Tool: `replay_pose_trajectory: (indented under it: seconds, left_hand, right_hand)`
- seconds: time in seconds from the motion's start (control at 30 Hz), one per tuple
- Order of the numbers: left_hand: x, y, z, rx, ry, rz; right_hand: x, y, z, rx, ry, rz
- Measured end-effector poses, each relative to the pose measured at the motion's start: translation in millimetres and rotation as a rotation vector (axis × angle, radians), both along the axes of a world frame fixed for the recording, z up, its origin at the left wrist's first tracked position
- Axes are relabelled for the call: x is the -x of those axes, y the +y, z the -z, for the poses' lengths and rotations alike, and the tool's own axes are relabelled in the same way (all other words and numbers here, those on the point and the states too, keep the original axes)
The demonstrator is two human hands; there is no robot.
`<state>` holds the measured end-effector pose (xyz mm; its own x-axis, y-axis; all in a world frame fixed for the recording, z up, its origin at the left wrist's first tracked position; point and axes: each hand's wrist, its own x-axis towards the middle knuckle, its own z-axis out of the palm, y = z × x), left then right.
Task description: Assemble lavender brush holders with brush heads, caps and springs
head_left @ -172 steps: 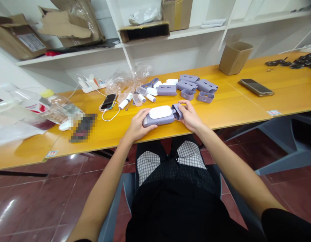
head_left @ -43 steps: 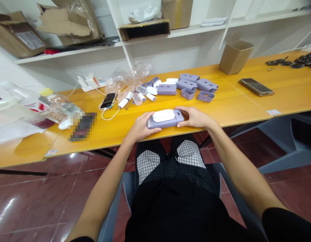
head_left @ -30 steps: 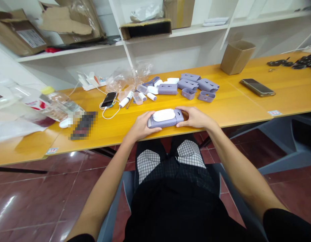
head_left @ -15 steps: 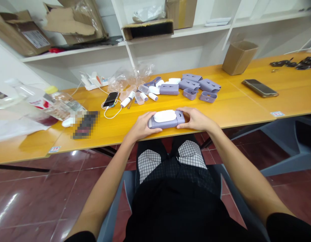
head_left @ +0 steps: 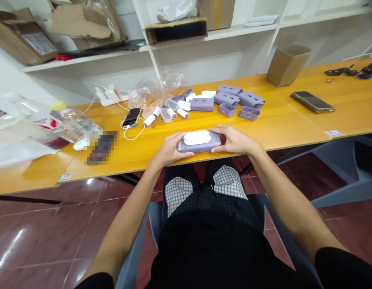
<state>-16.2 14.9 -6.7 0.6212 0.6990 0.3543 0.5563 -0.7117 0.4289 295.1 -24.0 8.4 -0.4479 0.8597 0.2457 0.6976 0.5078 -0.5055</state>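
Fingers [head_left: 221,129] of the right hand [head_left: 236,141], seen in the head view, are part-bent around the right end of a purple case [head_left: 201,148], thumb on its near side. Left hand [head_left: 168,151] grips the opposite end likewise, thumb along the near side. Gap between fingers and thumb on each hand: about the case's width, filled by it. Case lies lengthwise between the hands, over the near edge of the counter [head_left: 144,154]; whether its underside touches cannot be told. White pad [head_left: 197,137] sits on its upper face. Beyond it, well apart from the hands: purple shells [head_left: 202,105] in a loose group, two short purple rings [head_left: 249,115] just in front of them, white cylinders [head_left: 182,113] and clear boxes [head_left: 166,116] to their left. Farther left, a phone [head_left: 131,117] with a white cable [head_left: 134,139]; far right, a second phone [head_left: 312,102] near an open carton [head_left: 287,66].
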Motion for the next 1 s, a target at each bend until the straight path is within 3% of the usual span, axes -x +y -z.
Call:
replay_pose_trajectory:
  seconds: [0.33,0.53,0.73,1.0]
  left_hand:
    - [-2,-1,-1.9,0.032,-0.015,-0.023]
    - [-7,6,4.3,0.03,-0.098,-0.165]
    - [-4,10,6.1,0.127,-0.191,-0.18]
    - [-6,13,5.2,0.131,-0.202,-0.2]
  right_hand:
    - [-2,5,22.4,-0.034,0.128,0.031]
    - [0,11,29.1,-0.144,0.219,0.183]
    - [-1,15,36.1,-0.125,0.259,0.354]
    - [2,15,35.4,-0.109,0.3,0.347]
